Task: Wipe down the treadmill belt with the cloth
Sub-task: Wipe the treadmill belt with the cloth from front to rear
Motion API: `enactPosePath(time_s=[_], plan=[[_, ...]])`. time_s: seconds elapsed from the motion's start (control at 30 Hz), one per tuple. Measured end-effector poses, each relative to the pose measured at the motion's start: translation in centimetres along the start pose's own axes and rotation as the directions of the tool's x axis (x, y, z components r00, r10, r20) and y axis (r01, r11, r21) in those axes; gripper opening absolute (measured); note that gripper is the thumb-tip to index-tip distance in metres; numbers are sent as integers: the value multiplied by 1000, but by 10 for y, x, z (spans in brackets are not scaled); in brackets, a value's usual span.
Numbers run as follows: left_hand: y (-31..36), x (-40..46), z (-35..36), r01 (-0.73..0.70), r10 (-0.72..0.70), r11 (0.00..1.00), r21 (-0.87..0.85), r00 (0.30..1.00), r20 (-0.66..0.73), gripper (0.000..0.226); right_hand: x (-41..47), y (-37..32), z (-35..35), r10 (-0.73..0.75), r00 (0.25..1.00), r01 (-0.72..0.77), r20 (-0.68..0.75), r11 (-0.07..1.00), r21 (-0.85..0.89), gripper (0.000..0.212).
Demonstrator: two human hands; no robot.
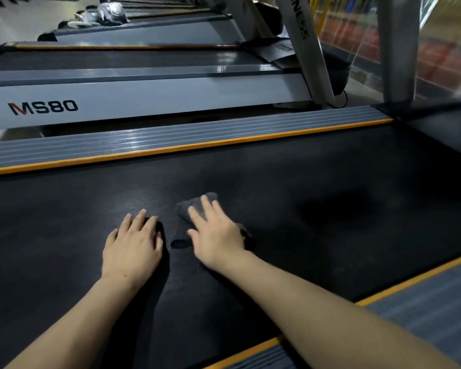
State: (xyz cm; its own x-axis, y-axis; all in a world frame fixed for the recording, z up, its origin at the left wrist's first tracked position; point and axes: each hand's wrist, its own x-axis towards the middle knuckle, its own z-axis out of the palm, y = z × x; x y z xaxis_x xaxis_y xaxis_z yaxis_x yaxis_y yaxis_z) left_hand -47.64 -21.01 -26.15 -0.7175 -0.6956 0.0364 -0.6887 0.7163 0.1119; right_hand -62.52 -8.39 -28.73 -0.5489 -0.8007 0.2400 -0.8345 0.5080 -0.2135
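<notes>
My two bare forearms reach out over the treadmill belt point(330, 161). My left hand point(132, 246) lies flat on it, fingers straight. Just beside it, my right hand point(216, 235) presses the one grey cloth point(197, 206) down with spread fingers. Open belt lies all round; orange edge strips point(171, 149) bound both sides. Beyond stands a second treadmill point(144, 94), marked MS80.
</notes>
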Motion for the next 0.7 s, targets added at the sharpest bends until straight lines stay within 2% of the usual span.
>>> enactPosePath(time_s=[0.07, 0.17, 0.2, 0.27, 0.33, 0.4, 0.47, 0.53, 0.63, 0.7], plan=[[0, -4, 1, -5, 5, 1000, 8, 1000, -9, 43, 5, -1, 5, -95, 995, 93, 22, 992, 81, 51], [0, -10, 1, 5, -5, 1000, 6, 1000, 7, 43, 6, 43, -1, -130, 989, 136, -67, 985, 110, 44], [1, -11, 1, 6, -6, 1000, 5, 1000, 4, 43, 9, 70, -7, -69, 995, 75, -75, 994, 75, 46], [3, -12, 0, -10, 10, 1000, 3, 1000, -9, 41, 16, 137, -26, 153, 988, -152, 6, 988, -32, 51], [5, -14, 1, -42, 42, 999, 14, 999, -21, 39, 8, 193, -50, 405, 914, -402, 15, 911, -87, 51], [4, -12, 3, -69, 70, 997, 36, 997, -24, 38, -2, 217, -62, 536, 844, -534, 0, 842, -80, 50], [2, -8, 3, -65, 66, 997, 37, 998, -20, 38, -4, 198, -65, 581, 814, -579, 5, 811, -78, 53], [4, -6, 3, -56, 56, 998, 24, 998, -13, 38, 2, 156, -53, 548, 835, -544, 40, 835, -86, 57], [8, -7, 4, -51, 51, 999, -3, 999, -15, 36, 14, 50, -24, 363, 921, -348, 141, 930, -122, 64], [9, -11, 6, -44, 44, 999, -8, 999, -7, 36, 13, -19, -6, 164, 968, -153, 191, 986, -74, 66]])
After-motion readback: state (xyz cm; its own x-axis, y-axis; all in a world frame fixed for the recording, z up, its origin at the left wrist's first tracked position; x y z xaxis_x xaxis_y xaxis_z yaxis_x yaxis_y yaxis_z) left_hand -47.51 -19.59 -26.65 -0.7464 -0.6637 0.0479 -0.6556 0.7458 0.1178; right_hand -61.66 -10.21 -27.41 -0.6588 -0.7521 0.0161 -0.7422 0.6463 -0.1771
